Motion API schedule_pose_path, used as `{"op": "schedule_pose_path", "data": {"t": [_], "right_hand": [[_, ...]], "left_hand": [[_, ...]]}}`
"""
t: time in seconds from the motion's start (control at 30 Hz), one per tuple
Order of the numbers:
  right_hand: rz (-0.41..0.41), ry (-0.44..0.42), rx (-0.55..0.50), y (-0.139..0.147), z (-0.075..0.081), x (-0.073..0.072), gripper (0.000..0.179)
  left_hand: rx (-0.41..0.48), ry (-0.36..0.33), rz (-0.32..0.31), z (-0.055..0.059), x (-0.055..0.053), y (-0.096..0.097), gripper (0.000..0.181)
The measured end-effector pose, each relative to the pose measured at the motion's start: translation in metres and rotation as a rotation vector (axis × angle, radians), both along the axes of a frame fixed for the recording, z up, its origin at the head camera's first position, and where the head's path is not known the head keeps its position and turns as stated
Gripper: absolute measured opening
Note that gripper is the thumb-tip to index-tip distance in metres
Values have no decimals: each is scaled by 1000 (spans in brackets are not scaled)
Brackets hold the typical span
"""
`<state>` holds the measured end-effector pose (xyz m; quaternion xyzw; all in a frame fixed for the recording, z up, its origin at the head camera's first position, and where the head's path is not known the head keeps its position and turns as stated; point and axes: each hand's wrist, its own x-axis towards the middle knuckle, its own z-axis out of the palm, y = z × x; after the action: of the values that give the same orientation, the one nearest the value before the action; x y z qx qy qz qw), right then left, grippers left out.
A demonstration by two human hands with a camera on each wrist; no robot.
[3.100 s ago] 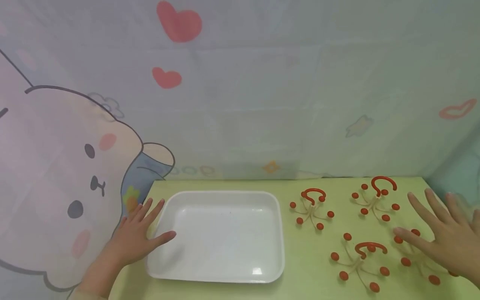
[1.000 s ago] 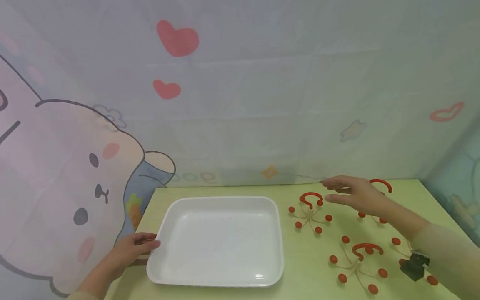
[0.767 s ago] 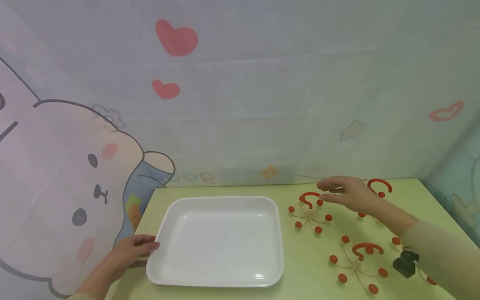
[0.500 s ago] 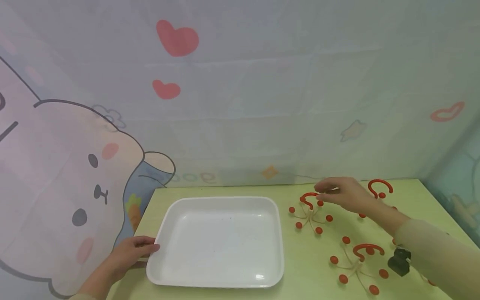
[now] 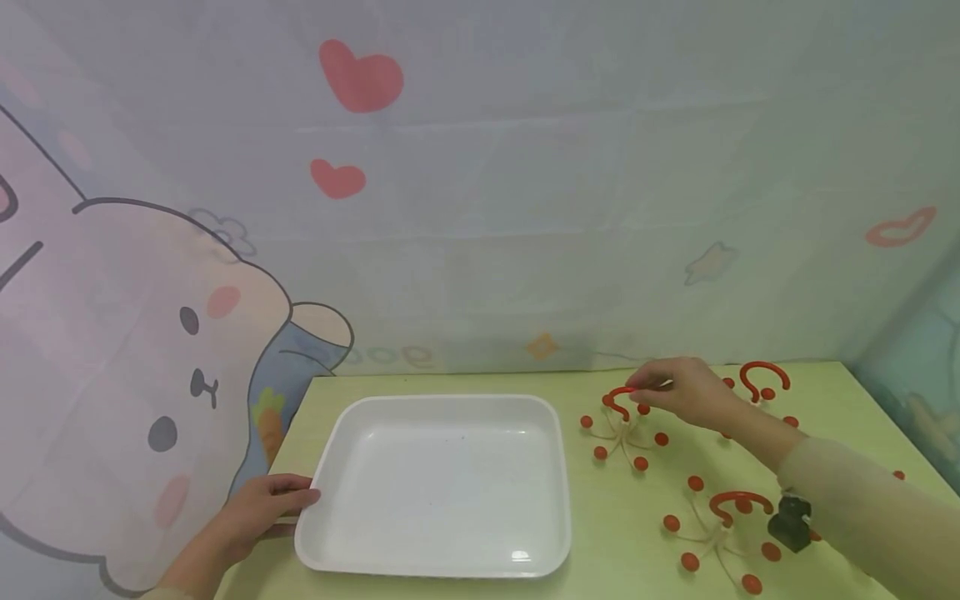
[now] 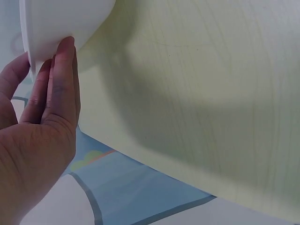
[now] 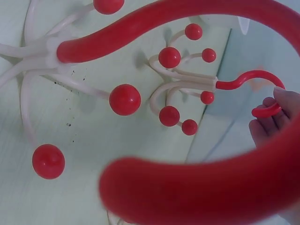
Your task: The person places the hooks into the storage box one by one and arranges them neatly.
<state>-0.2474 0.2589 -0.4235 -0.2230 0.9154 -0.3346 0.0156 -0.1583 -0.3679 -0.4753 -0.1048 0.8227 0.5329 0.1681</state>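
Observation:
My left hand point(image 5: 258, 510) holds the left rim of a white rectangular tray point(image 5: 435, 492); in the left wrist view the thumb is on one side of the rim and the fingers lie along the outer wall point(image 6: 70, 21). My right hand point(image 5: 686, 392) pinches the end of the red hook on a multi-arm hanger point(image 5: 619, 425), whose pale arms end in red balls. That hanger stands on the table right of the tray. The right wrist view shows thumb and fingers at the hook tip point(image 7: 267, 111).
Similar hangers stand nearby: one behind the right forearm point(image 5: 757, 392), another in front point(image 5: 723, 533), and one mostly hidden under the right sleeve point(image 5: 862, 500). A large blurred hook point(image 7: 197, 187) crosses the right wrist view. A printed curtain point(image 5: 480, 208) rises behind the pale green table point(image 5: 607, 533).
Both hands were spread over the table at first. The left hand came down to the tray's rim; the right moved left across the hangers and took hold of one hook's end.

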Motion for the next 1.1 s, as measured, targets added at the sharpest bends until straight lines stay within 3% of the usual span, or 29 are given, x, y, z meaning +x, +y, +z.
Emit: {"op": "schedule_pose_path", "data": {"t": [0.4,0.9,1.1], "right_hand": [[-7,33,-9,-5,9,0,16],[-3,105,-9,-33,69,1,15],[26,75,-48,-58,83,1,11]], "left_hand": [[22,-4,-11,-3,1,-1,44],[25,0,14,0,1,1,44],[25,6,3,3,3,2,43]]}}
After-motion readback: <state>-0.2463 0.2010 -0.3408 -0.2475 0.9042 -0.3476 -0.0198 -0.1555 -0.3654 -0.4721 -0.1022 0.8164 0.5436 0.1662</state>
